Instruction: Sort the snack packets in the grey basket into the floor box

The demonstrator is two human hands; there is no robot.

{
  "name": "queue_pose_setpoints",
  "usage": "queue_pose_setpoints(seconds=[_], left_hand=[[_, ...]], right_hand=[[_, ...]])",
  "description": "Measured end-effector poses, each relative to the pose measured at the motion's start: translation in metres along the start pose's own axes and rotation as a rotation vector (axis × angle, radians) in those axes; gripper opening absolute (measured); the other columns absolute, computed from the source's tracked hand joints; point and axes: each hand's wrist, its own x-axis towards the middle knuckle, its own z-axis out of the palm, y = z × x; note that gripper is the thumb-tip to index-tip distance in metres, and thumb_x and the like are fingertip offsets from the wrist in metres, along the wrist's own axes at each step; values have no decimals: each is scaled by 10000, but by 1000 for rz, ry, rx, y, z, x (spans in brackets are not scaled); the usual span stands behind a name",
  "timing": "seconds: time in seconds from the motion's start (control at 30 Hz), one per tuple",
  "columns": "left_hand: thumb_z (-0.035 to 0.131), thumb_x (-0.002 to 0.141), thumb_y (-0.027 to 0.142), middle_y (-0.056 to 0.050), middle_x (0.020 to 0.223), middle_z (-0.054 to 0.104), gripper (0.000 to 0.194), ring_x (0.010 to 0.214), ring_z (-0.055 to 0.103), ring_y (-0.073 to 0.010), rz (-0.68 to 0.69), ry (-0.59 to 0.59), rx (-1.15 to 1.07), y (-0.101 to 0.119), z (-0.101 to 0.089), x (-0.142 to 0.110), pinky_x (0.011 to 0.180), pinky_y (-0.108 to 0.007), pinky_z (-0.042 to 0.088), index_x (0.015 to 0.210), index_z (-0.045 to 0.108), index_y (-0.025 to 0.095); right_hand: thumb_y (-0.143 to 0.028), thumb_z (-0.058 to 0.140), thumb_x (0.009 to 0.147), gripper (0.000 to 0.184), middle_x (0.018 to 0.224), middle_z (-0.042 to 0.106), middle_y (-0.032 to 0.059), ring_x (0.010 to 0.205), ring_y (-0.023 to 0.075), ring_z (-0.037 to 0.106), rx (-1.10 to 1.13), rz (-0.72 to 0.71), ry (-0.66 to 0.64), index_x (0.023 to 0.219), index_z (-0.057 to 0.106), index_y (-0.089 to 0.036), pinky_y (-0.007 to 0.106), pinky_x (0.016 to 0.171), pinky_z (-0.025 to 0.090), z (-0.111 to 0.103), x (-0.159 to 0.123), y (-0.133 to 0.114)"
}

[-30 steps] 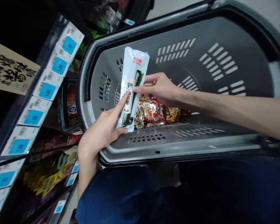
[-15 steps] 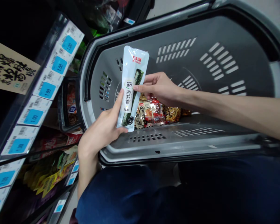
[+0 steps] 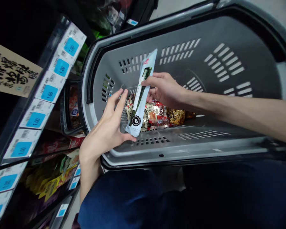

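Here; right hand [image 3: 166, 89] pinches packet [image 3: 140, 99]; left hand [image 3: 106, 131] spread alongside

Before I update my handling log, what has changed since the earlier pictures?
The pale blue packet has swung rightward at its top and turned more edge-on. The left hand has opened, its fingers off the packet; whether its thumb touches is unclear. The right hand still holds it. The basket and snack packs inside look unchanged.

A slim, pale-blue packet [image 3: 140, 100] (dark green roll pictured down its front) slants over the basket [image 3: 186, 35] — top leaning right, face angled away — pinched by the right hand [image 3: 165, 88].
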Motion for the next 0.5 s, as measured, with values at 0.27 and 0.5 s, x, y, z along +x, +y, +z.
queue_pose_setpoints(seconds=[0.27,0.5], left_hand=[[701,928,389,-130,1686,360,963,1489,478,-331,74,79,-42,14,-5,0,1246,-528,448,1691,123,278],[618,1002,365,-90,1323,697,585,1172,709,-251,-134,235,-50,7,-5,-1,1060,-413,605,1543,444,227]], right_hand=[[-141,685,849,47,772,701,89,593,140,677,53,36,125,838,641,-130,236,572,616,11,-7,-7],[-366,831,877,282,973,764,118,928,207,758,-22,10,-315,858,681,-128,281,791,654,20,-25,-11]])
